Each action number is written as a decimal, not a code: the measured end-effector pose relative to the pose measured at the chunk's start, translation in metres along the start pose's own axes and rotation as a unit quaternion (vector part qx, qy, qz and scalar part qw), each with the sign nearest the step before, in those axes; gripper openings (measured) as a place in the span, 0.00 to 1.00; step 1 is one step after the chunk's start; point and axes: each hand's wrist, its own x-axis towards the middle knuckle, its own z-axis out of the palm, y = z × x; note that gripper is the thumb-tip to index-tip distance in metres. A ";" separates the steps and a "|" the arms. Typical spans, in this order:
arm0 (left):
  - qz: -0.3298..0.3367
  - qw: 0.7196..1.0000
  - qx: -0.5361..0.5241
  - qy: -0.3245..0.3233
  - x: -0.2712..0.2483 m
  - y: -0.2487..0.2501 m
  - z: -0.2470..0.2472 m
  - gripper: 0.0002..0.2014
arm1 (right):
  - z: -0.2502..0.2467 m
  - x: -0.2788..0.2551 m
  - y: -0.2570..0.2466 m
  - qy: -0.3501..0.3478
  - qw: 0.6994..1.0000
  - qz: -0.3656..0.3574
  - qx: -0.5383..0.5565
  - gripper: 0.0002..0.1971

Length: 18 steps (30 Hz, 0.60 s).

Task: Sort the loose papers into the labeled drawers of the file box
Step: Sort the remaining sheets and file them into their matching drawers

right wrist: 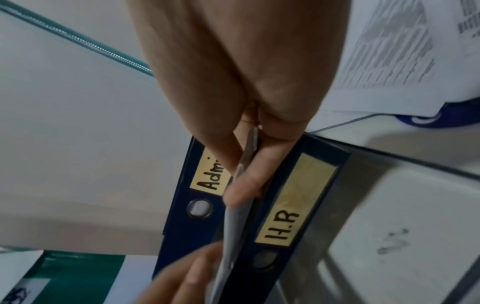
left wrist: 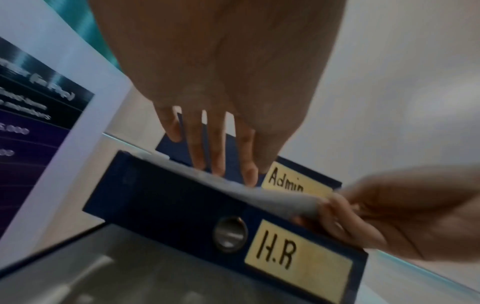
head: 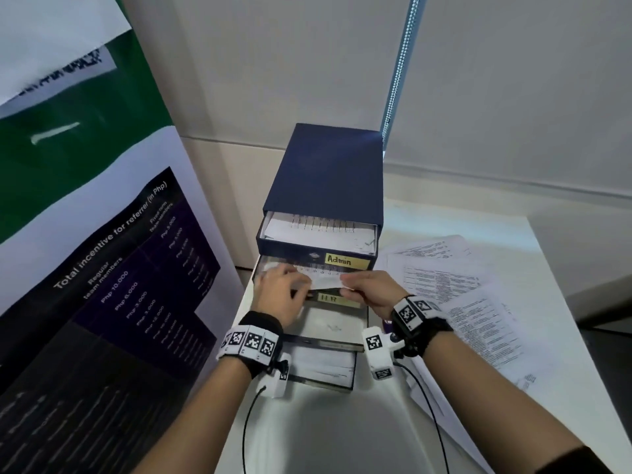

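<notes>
A tall printed banner (head: 102, 254) with a green band and a dark table of figures stands at the far left. Just right of it, the left hand (head: 278, 295) lies with straight, slightly spread fingers (left wrist: 205, 148) pressing down on a white printed sheet of paper (head: 321, 280) inside the pulled-out dark blue drawer with a yellow "H.R" label (left wrist: 296, 261). That drawer belongs to the dark blue cardboard file box (head: 328, 176), directly under the drawer labelled "Admin" (head: 347, 261), which is beyond the fingertips. The right hand (head: 372, 290) pinches the sheet's right edge between thumb and fingers (right wrist: 249, 181), above the "H.R" label. Further right, a spread of loose white printed papers (head: 458, 289) lies on the white table (head: 345, 432).
</notes>
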 end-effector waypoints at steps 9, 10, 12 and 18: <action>-0.029 0.978 0.145 -0.150 0.030 -0.006 0.032 0.27 | -0.086 -0.013 0.007 -0.021 0.994 -0.002 0.105 0.12; -0.039 0.974 0.159 -0.157 0.031 -0.003 0.031 0.27 | -0.110 -0.011 0.015 0.028 0.998 -0.011 0.061 0.13; -0.058 0.968 0.191 -0.151 0.031 0.011 0.027 0.26 | -0.159 -0.003 0.038 0.135 0.970 -0.025 -0.201 0.17; 0.125 0.987 0.040 -0.092 0.023 0.103 0.037 0.11 | -0.228 0.001 0.134 0.053 0.778 0.051 -0.624 0.34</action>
